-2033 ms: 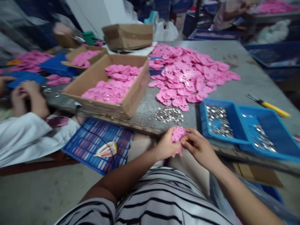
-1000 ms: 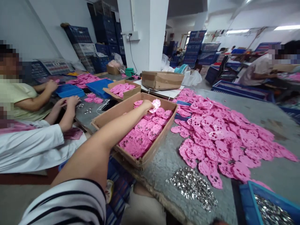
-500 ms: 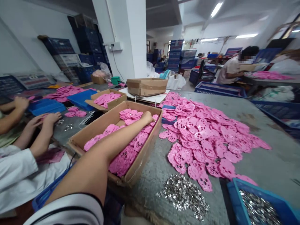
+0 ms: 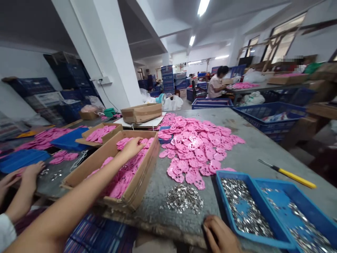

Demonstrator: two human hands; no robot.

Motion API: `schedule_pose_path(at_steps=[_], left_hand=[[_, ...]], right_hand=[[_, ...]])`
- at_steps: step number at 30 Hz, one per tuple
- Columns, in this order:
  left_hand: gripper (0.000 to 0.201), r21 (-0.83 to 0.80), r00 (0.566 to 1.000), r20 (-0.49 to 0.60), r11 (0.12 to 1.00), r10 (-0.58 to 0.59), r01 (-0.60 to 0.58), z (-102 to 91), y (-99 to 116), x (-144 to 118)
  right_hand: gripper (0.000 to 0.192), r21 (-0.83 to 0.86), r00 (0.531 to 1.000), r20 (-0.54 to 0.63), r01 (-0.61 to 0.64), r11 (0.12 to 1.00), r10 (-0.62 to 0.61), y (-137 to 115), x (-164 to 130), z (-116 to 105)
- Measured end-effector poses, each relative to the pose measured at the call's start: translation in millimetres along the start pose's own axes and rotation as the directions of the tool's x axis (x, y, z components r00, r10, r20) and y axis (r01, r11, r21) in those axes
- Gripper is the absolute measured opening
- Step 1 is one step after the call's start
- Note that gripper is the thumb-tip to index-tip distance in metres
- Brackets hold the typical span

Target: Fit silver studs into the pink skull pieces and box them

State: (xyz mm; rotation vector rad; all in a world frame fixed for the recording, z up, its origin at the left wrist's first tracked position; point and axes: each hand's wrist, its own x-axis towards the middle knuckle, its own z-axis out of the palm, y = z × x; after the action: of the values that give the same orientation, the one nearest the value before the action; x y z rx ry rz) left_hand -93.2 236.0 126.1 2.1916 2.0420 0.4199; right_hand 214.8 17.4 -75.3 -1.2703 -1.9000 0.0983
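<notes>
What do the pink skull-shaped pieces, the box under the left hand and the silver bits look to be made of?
Pink skull-shaped cut-out pieces: likely soft rubber or foam, matte, thin and flat. Open brown box under the left hand: corrugated cardboard, raw edges. Heap of small silver bits: probably metal, glinting.

No readable text, label, brand, number or sign was found anywhere in view. The cardboard box under the left hand showed plain brown walls, no print. The closed carton beyond that box bore only tape, nothing legible. The stacked blue crates left of the box carried pale patches too blurred to read. The blue tray right of the box was unmarked.
</notes>
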Motion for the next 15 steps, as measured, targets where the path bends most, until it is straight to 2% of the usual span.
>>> schedule_pose_path(at_steps=[2, 4, 7, 10, 13, 15], left_hand=[[0.054, 0.020, 0.998, -0.004, 0.998, 0.063, -0.063, -2.1, -16, -47], [0.061, 0.060, 0.992, -0.025, 0.991, 0.124, -0.123, 4.0, -35, -92], [0.060, 0.128, 0.999, -0.009, 0.991, 0.035, -0.034, 19.5, -55, -139], [0.053, 0.222, 0.997, -0.079, 0.975, 0.022, -0.004, 30.9, -53, -157], [0.051, 0.294, 0.977, -0.194, 0.956, 0.083, -0.023, 34.1, -42, -159], [0.051, 0.294, 0.973, -0.204, 0.955, 0.107, -0.044, 33.2, -37, -157]], right_hand=[[0.019, -0.003, 0.999, -0.035, -0.017, 1.000, 0.017, -4, 1, 1], [0.021, 0.001, 0.998, -0.051, -0.035, 0.999, 0.035, -7, 3, 2], [0.022, -0.029, 0.998, -0.039, -0.052, 0.998, 0.050, -9, 5, 2], [0.022, -0.074, 0.997, -0.003, -0.076, 0.994, 0.075, -10, 5, 0], [0.020, -0.056, 0.989, 0.038, -0.143, 0.988, 0.146, -14, 6, -4], [0.019, -0.014, 0.978, 0.063, -0.198, 0.980, 0.199, -17, 8, -7]])
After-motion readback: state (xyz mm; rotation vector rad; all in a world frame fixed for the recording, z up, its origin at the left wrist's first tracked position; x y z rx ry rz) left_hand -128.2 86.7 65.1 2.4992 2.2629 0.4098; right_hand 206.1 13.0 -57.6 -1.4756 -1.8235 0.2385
